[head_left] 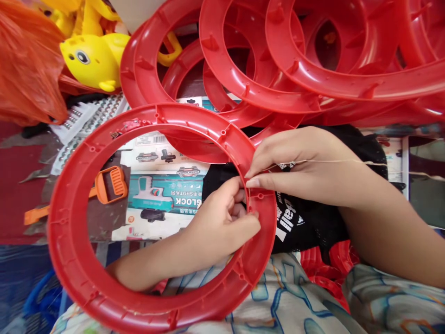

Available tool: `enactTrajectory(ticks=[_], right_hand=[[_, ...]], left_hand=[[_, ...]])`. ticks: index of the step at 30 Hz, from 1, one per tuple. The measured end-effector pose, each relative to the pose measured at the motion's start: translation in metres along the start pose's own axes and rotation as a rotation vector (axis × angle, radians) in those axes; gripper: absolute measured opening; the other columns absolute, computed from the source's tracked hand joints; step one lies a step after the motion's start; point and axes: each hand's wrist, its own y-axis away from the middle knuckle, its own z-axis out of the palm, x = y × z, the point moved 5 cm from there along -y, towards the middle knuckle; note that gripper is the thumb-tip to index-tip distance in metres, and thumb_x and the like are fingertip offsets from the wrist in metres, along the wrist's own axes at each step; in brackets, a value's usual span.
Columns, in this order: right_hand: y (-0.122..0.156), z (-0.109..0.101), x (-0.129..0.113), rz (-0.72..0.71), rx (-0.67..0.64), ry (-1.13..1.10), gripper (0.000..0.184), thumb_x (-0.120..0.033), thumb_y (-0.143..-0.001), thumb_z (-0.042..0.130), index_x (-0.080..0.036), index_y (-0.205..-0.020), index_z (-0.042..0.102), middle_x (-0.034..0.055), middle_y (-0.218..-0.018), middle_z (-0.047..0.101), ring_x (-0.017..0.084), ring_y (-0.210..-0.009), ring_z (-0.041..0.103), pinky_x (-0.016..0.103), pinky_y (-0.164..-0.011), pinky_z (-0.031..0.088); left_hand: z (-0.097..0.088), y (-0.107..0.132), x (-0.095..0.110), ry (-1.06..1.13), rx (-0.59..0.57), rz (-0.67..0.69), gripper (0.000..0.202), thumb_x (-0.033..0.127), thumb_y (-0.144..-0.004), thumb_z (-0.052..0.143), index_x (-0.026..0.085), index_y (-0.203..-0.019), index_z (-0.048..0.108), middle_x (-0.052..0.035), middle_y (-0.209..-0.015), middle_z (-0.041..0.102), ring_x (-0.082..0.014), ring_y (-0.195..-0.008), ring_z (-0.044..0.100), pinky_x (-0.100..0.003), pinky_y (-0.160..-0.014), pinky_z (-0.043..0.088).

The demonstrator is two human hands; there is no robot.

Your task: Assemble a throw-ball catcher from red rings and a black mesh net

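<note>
A large red plastic ring (71, 211), with ribs and small posts on its hollow side, leans over my lap. My left arm passes through its opening, and my left hand (227, 215) grips the ring's right side, thumb on the channel and fingers curled at the inner edge. Thumb and forefinger of my right hand (295, 167) pinch a thin pale wire (333, 161) at that same inner edge. The wire trails off to the right across my wrist. Near the ring's top left, a small pinkish-red part with metal bits (130, 125) lies in the channel.
Several more red rings (222, 60) are heaped at the back. A yellow toy animal (95, 60) and an orange plastic bag (29, 65) are at upper left. Beneath lie a printed cardboard box (156, 195), an orange plastic piece (111, 185) and black cloth (313, 227).
</note>
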Motion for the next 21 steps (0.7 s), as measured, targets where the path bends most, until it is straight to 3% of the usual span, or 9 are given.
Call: enactTrajectory(ticks=[7, 11, 16, 21], right_hand=[[-0.0013, -0.0007, 0.0037, 0.037, -0.034, 0.032, 0.011, -0.021, -0.083, 0.067, -0.016, -0.076, 0.073, 0.0028, -0.080, 0.071, 0.011, -0.073, 0.063, 0.022, -0.067, 0.045], [-0.0002, -0.0015, 0.0014, 0.033, -0.041, 0.038, 0.013, -0.022, -0.084, 0.065, -0.015, -0.076, 0.072, 0.0027, -0.079, 0.071, 0.010, -0.071, 0.063, 0.022, -0.066, 0.045], [0.0005, 0.0001, -0.0037, 0.013, -0.037, 0.106, 0.013, -0.013, -0.082, 0.060, -0.014, -0.074, 0.070, 0.0012, -0.072, 0.069, 0.008, -0.065, 0.060, 0.021, -0.061, 0.042], [0.0018, 0.0012, -0.0042, -0.013, -0.031, 0.134, 0.013, -0.013, -0.082, 0.062, -0.015, -0.070, 0.069, 0.0001, -0.070, 0.067, 0.008, -0.063, 0.059, 0.021, -0.058, 0.042]], left_hand=[[0.0007, 0.0030, -0.0051, 0.040, -0.093, -0.015, 0.028, 0.015, -0.084, 0.062, 0.022, -0.110, 0.057, -0.0025, -0.105, 0.066, -0.0118, -0.086, 0.061, -0.021, -0.072, 0.049], [0.0004, 0.0017, -0.0058, 0.142, -0.128, -0.026, 0.036, 0.025, -0.080, 0.073, 0.020, -0.110, 0.055, -0.0042, -0.099, 0.068, -0.0135, -0.084, 0.064, -0.022, -0.072, 0.052], [0.0021, -0.0024, -0.0008, 0.238, -0.044, 0.036, 0.021, 0.025, -0.082, 0.069, 0.016, -0.099, 0.059, -0.0029, -0.086, 0.070, -0.0126, -0.075, 0.066, -0.021, -0.066, 0.053], [0.0028, -0.0067, 0.0005, 0.084, 0.072, 0.089, 0.012, 0.027, -0.086, 0.062, 0.017, -0.081, 0.059, 0.0056, -0.057, 0.053, -0.0077, -0.053, 0.048, -0.018, -0.053, 0.043]])
